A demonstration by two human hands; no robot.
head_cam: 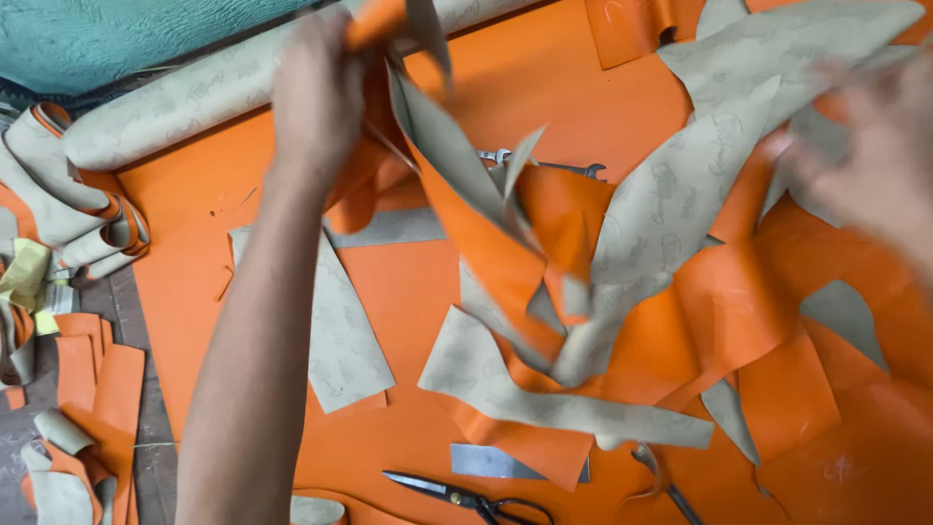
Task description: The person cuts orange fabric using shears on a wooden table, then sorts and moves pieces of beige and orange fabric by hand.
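The left hand is raised above the orange sheet that covers the work surface, its fingers closed on the upper end of a long offcut, orange on one face and beige on the backing face. Held high in this way, the offcut hangs free and twists, so both faces show and its lower end trails down to the loose heap of scraps lying on the right half of the sheet. The right hand is at the far right edge of the sheet, over the upper part of that heap; it is blurred by motion, and whether its fingers are open or closed on a piece cannot be told. A pair of black-handled scissors lies flat at the near edge of the sheet, blades together, well apart from both hands (nothing touches it). A flat beige strip rests on the sheet just beside the left forearm. A roll of the same material lies along the far edge of the sheet, and smaller rolled remnants sit off its left edge.
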